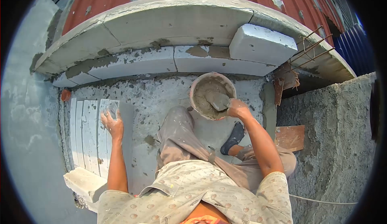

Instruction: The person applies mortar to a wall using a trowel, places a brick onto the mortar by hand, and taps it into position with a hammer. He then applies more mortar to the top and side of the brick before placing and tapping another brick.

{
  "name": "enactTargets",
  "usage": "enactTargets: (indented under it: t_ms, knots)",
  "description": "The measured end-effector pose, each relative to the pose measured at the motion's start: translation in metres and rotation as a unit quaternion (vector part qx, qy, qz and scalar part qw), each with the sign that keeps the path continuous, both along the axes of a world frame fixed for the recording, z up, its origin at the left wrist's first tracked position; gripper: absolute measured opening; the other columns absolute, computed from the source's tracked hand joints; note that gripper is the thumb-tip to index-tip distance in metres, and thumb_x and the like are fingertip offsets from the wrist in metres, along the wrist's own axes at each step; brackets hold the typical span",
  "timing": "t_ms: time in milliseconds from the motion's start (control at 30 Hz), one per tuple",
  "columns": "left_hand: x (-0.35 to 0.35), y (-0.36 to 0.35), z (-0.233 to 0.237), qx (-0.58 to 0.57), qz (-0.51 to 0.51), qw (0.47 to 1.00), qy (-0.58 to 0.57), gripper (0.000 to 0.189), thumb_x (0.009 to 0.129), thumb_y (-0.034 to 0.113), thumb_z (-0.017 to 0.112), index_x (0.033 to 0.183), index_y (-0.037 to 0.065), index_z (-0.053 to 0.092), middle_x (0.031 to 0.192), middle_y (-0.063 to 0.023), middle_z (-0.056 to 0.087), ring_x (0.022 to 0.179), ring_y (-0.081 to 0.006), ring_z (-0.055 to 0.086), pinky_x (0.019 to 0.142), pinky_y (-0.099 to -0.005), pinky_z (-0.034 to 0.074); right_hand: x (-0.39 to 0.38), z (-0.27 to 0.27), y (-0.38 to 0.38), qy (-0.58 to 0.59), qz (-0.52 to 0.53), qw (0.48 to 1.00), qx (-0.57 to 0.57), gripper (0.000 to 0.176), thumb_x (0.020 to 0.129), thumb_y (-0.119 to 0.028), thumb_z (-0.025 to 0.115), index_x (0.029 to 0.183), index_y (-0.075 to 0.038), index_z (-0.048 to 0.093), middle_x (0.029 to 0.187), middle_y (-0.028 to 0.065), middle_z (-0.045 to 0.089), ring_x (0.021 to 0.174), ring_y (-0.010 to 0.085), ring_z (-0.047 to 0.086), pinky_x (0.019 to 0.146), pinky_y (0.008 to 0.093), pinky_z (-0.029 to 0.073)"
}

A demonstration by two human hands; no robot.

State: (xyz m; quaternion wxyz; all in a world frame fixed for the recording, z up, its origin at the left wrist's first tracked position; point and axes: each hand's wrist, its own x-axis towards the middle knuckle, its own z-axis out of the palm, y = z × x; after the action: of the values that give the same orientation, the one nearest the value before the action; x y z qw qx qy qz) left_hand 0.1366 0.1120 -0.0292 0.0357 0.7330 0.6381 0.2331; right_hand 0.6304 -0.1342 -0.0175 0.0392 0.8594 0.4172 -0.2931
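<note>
My right hand (238, 107) grips a trowel (217, 100) whose blade, loaded with wet grey mortar, dips into a round bucket of mortar (196, 87). My left hand (113, 122) rests flat, fingers spread, on a row of white blocks (86, 131) standing side by side on the floor at the left. I am crouched, with my knee (179, 123) between the two hands.
A low wall of white blocks (169, 60) with mortar joints curves across the back, one loose block (262, 43) lying on top at the right. Rusty rebar (312, 48) sticks out at right. A rough rendered wall (334, 143) stands on the right, and a broken block (82, 183) lies at lower left.
</note>
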Motion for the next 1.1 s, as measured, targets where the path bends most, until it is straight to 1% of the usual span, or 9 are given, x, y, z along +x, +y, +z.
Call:
enactTargets:
  t_ms: [100, 200, 300, 400, 500, 733, 833, 967, 1100]
  knots:
    - [-0.089, -0.018, -0.043, -0.066, 0.264, 0.955, 0.119, 0.075, 0.098, 0.063, 0.046, 0.152, 0.011, 0.042, 0.157, -0.0248, 0.031, 0.146, -0.0435, 0.026, 0.117, -0.0573, 0.021, 0.004, 0.070, 0.011, -0.034, 0.029, 0.998, -0.049, 0.042, 0.080, -0.021, 0.070, 0.114, 0.002, 0.068, 0.113, 0.0282, 0.068, 0.109, 0.0430, 0.065, 0.089, 0.0487, 0.054]
    - [-0.145, -0.036, -0.123, -0.095, 0.312, 0.937, 0.122, 0.078, 0.099, 0.068, 0.033, 0.155, 0.013, 0.037, 0.161, -0.0217, 0.027, 0.150, -0.0388, 0.021, 0.119, -0.0561, 0.017, 0.037, 0.038, -0.023, -0.008, 0.028, 1.000, -0.002, 0.039, 0.078, -0.023, 0.074, 0.107, 0.003, 0.069, 0.100, 0.0217, 0.073, 0.092, 0.0373, 0.071, 0.080, 0.0446, 0.056]
    - [-0.114, -0.043, -0.092, -0.140, 0.336, 0.920, 0.146, 0.079, 0.099, 0.069, 0.028, 0.157, 0.015, 0.033, 0.164, -0.0193, 0.023, 0.152, -0.0347, 0.017, 0.120, -0.0552, 0.015, 0.012, 0.062, -0.057, 0.141, -0.093, 0.975, 0.144, 0.034, 0.078, -0.022, 0.077, 0.098, 0.004, 0.068, 0.082, 0.0104, 0.068, 0.070, 0.0234, 0.064, 0.067, 0.0369, 0.053]
    - [-0.112, -0.047, -0.088, -0.143, 0.328, 0.924, 0.131, 0.080, 0.099, 0.069, 0.029, 0.158, 0.015, 0.032, 0.164, -0.0198, 0.022, 0.153, -0.0345, 0.015, 0.120, -0.0559, 0.013, -0.005, 0.069, -0.051, 0.187, -0.137, 0.949, 0.215, 0.037, 0.082, -0.020, 0.075, 0.111, 0.002, 0.069, 0.087, 0.0088, 0.069, 0.080, 0.0206, 0.065, 0.075, 0.0357, 0.052]
    - [-0.104, -0.049, -0.080, -0.156, 0.335, 0.920, 0.132, 0.080, 0.099, 0.070, 0.029, 0.158, 0.016, 0.030, 0.164, -0.0213, 0.022, 0.153, -0.0344, 0.015, 0.120, -0.0559, 0.013, -0.010, 0.067, -0.035, 0.182, -0.166, 0.928, 0.281, 0.029, 0.085, -0.019, 0.073, 0.105, 0.002, 0.069, 0.079, 0.0029, 0.063, 0.071, 0.0148, 0.060, 0.066, 0.0311, 0.050]
    - [-0.107, -0.049, -0.083, -0.141, 0.321, 0.925, 0.147, 0.080, 0.099, 0.069, 0.029, 0.159, 0.016, 0.029, 0.163, -0.0233, 0.022, 0.153, -0.0363, 0.014, 0.120, -0.0547, 0.012, 0.042, 0.091, 0.025, 0.265, -0.299, 0.872, 0.282, 0.023, 0.091, -0.023, 0.069, 0.098, -0.002, 0.066, 0.071, 0.0022, 0.059, 0.055, 0.0103, 0.056, 0.050, 0.0262, 0.047]
    - [-0.107, -0.048, -0.084, -0.140, 0.327, 0.921, 0.161, 0.079, 0.099, 0.069, 0.029, 0.159, 0.017, 0.029, 0.163, -0.0235, 0.022, 0.152, -0.0369, 0.015, 0.119, -0.0543, 0.012, 0.058, 0.113, 0.018, 0.243, -0.270, 0.889, 0.279, 0.024, 0.092, -0.026, 0.069, 0.099, -0.004, 0.065, 0.070, 0.0020, 0.059, 0.050, 0.0098, 0.054, 0.043, 0.0242, 0.045]
    - [-0.107, -0.050, -0.082, -0.142, 0.321, 0.922, 0.166, 0.078, 0.099, 0.068, 0.029, 0.159, 0.017, 0.028, 0.163, -0.0236, 0.022, 0.152, -0.0369, 0.015, 0.119, -0.0541, 0.012, 0.051, 0.151, 0.005, 0.285, -0.277, 0.849, 0.348, 0.023, 0.096, -0.027, 0.067, 0.102, -0.005, 0.065, 0.070, 0.0015, 0.060, 0.050, 0.0086, 0.055, 0.042, 0.0224, 0.044]
    - [-0.106, -0.048, -0.084, -0.140, 0.323, 0.920, 0.170, 0.078, 0.099, 0.068, 0.030, 0.159, 0.017, 0.027, 0.163, -0.0235, 0.022, 0.152, -0.0372, 0.016, 0.119, -0.0537, 0.012, 0.045, 0.159, 0.007, 0.288, -0.257, 0.846, 0.369, 0.025, 0.096, -0.028, 0.066, 0.106, -0.005, 0.064, 0.071, 0.0021, 0.060, 0.049, 0.0097, 0.055, 0.043, 0.0232, 0.044]
